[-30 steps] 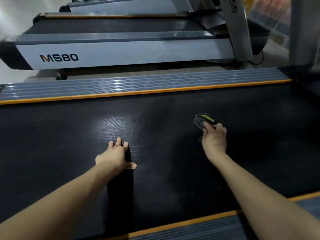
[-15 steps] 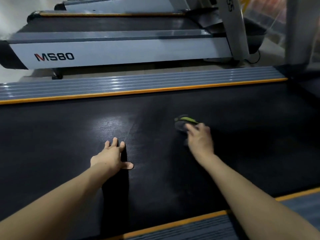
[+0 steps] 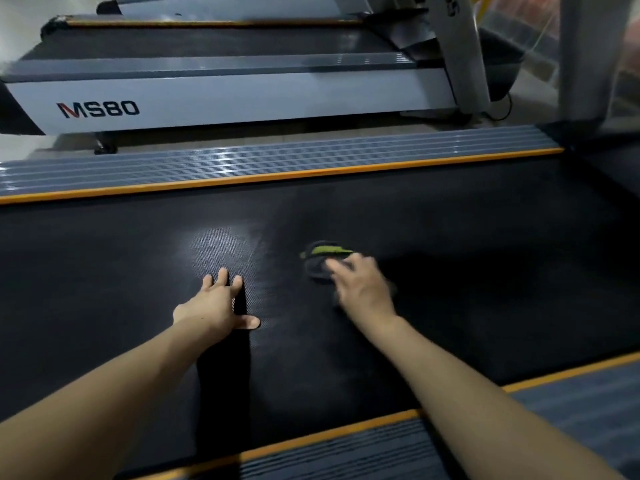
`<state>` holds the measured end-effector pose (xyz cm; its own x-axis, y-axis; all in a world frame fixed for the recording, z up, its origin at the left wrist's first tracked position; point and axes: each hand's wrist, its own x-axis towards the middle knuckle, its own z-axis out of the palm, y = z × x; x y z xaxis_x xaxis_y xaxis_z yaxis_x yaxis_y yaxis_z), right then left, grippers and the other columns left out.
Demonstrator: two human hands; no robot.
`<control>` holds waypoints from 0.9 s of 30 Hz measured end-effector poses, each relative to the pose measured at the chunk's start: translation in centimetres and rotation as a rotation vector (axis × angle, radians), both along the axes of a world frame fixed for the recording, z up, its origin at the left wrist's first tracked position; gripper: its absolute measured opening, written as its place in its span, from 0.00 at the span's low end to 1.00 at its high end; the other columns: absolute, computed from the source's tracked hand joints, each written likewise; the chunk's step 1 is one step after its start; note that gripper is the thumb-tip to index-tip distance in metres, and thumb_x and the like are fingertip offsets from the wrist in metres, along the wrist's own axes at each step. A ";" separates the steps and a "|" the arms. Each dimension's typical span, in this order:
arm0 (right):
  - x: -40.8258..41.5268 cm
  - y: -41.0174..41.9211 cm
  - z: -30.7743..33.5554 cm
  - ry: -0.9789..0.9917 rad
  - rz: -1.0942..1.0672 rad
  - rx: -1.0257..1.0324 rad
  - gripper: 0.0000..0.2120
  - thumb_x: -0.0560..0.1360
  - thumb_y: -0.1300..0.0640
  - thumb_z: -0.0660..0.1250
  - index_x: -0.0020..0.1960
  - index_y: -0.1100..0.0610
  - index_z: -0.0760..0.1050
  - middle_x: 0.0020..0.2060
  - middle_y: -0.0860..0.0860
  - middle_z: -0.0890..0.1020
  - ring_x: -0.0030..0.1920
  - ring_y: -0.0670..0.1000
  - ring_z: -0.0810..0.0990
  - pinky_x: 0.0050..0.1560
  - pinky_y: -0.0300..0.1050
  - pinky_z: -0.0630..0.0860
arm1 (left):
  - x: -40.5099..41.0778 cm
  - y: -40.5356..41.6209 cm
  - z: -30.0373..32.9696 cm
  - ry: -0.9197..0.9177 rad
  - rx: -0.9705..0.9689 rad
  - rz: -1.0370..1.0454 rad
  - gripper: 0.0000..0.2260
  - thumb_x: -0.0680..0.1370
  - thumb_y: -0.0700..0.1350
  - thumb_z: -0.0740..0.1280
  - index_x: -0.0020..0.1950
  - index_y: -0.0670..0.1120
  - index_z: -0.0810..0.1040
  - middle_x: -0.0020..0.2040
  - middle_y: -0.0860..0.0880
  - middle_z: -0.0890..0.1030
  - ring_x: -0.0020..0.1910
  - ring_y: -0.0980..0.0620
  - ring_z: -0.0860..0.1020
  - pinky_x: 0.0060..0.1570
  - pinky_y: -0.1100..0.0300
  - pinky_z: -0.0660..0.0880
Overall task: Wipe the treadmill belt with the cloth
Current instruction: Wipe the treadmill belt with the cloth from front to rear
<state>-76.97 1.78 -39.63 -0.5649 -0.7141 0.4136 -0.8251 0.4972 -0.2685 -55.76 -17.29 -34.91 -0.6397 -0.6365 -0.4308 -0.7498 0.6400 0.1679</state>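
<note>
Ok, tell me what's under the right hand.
Under the right hand lies a dark cloth with a green edge, pressed on the black treadmill belt. Only the cloth's far part shows; the rest, and the belt beneath it, are covered by the hand.

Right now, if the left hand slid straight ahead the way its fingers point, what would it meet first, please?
The left hand lies flat on the treadmill belt, fingers pointing away from the person. Ahead is only bare belt, so it would probably first reach the orange strip edging the far side rail. The cloth sits off to its right.
</note>
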 end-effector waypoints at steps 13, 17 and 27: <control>9.1 -6.5 0.1 -0.151 -0.057 0.018 0.13 0.73 0.57 0.67 0.56 0.46 0.77 0.50 0.53 0.74 0.48 0.58 0.71 0.48 0.52 0.74 | 0.1 0.2 0.0 0.001 -0.017 0.002 0.45 0.70 0.70 0.71 0.80 0.58 0.54 0.78 0.54 0.53 0.79 0.51 0.52 0.63 0.40 0.71; 2.2 -1.2 -0.7 -0.014 0.053 0.030 0.13 0.76 0.54 0.63 0.59 0.47 0.79 0.48 0.53 0.78 0.44 0.59 0.74 0.45 0.51 0.74 | 0.2 0.2 0.1 -0.007 -0.012 -0.007 0.46 0.71 0.70 0.70 0.81 0.58 0.52 0.80 0.55 0.50 0.81 0.51 0.47 0.65 0.39 0.70; 5.2 -4.1 0.7 -0.159 -0.329 -0.044 0.13 0.71 0.61 0.70 0.53 0.49 0.80 0.48 0.56 0.76 0.46 0.61 0.73 0.44 0.52 0.72 | 0.0 0.2 -0.2 0.002 -0.011 0.001 0.45 0.70 0.69 0.72 0.80 0.58 0.54 0.81 0.56 0.48 0.81 0.50 0.46 0.65 0.39 0.69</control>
<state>-71.79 -2.31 -38.88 -0.8209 -0.4670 0.3287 -0.5694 0.7141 -0.4072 -55.75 -17.11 -35.14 -0.6400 -0.6419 -0.4224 -0.7501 0.6411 0.1622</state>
